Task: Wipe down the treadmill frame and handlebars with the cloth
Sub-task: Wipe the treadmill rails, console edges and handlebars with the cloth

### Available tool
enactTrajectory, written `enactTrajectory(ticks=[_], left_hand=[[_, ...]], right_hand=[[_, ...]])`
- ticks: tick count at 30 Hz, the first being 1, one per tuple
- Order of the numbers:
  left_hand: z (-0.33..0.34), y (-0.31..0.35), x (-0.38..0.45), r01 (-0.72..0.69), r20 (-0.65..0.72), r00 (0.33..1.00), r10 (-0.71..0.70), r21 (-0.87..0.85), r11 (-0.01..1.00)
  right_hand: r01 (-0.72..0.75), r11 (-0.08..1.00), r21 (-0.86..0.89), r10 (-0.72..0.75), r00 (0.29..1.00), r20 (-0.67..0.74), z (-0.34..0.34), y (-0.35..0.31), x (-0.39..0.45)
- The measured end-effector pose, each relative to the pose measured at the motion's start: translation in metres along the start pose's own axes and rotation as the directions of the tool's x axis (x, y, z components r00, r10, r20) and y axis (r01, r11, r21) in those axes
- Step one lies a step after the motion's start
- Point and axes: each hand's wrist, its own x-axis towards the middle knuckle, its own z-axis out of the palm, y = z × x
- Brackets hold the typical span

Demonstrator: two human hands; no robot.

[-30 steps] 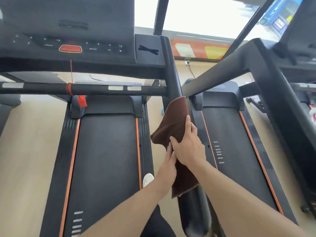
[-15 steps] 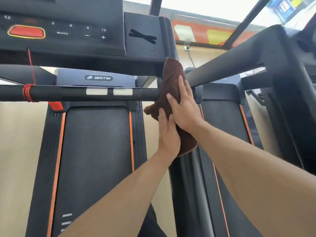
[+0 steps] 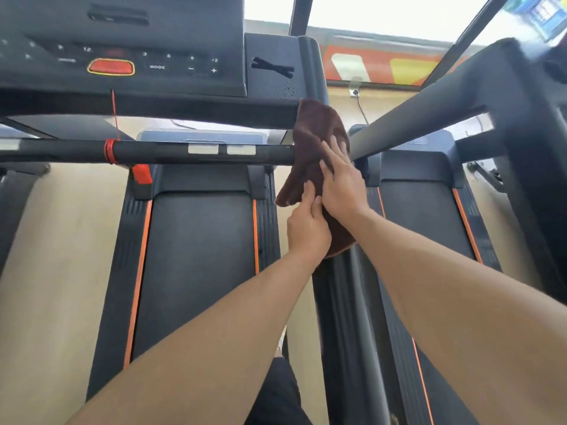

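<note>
From the head view, the brown cloth (image 3: 316,154) drapes over the treadmill's right upright (image 3: 314,72), where the handlebar (image 3: 190,151) joins it. The right hand (image 3: 342,182) presses flat on the cloth, fingers straight. The left hand (image 3: 306,228) presses its lower part, fingers extended. Console (image 3: 122,56) above.

Brown terry cloth (image 3: 313,142) was draped over the dark upright frame post (image 3: 343,302) at the right side of the near treadmill, just below the black console w/ red oval button (image 3: 129,41). Right hand (image 3: 342,185) lay flat on the cloth; left hand (image 3: 306,231) sat just below & left of it, touching the cloth's lower part. Black horizontal handlebar w/ red cord wrap (image 3: 171,151) ran leftward from the cloth, under the console. Black running belt (image 3: 196,256) lay below, left of the post. 2nd treadmill deck (image 3: 423,228) lay right of the post.
</note>
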Motion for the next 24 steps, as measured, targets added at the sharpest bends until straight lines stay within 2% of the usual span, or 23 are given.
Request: enactTrajectory(ticks=[3, 6, 11, 16, 18, 21, 24], left_hand=[[-0.009, -0.009, -0.035, -0.027, 0.005, 1.0, 0.026, 0.08, 0.996], [-0.016, -0.025, -0.078, 0.038, 0.129, 0.99, -0.054, 0.122, 0.992], [-0.011, -0.067, -0.155, 0.11, 0.307, 0.947, -0.098, -0.024, 0.994], [-0.005, -0.107, -0.225, 0.111, 0.347, 0.933, -0.091, -0.039, 0.993], [-0.007, -0.12, -0.253, 0.08, 0.366, 0.927, -0.076, 0.005, 0.997], [-0.008, -0.14, -0.275, 0.045, 0.386, 0.922, -0.034, -0.019, 0.999], [-0.012, -0.142, -0.277, 0.122, 0.423, 0.902, -0.091, -0.048, 0.991]], right_hand=[[0.004, 0.999, -0.032, -0.002, 0.999, 0.039, -0.002, 0.005, -0.037], [-0.089, 0.996, 0.015, 0.087, 0.99, 0.109, -0.007, 0.009, -0.076], [-0.256, 0.956, 0.146, 0.234, 0.96, 0.152, -0.02, 0.012, -0.162], [-0.416, 0.859, 0.299, 0.371, 0.907, 0.197, -0.032, 0.02, -0.262], [-0.454, 0.819, 0.351, 0.416, 0.891, 0.182, -0.033, 0.027, -0.299], [-0.485, 0.79, 0.374, 0.489, 0.867, 0.09, -0.024, 0.029, -0.34], [-0.471, 0.828, 0.306, 0.493, 0.87, 0.005, -0.014, 0.024, -0.355]])
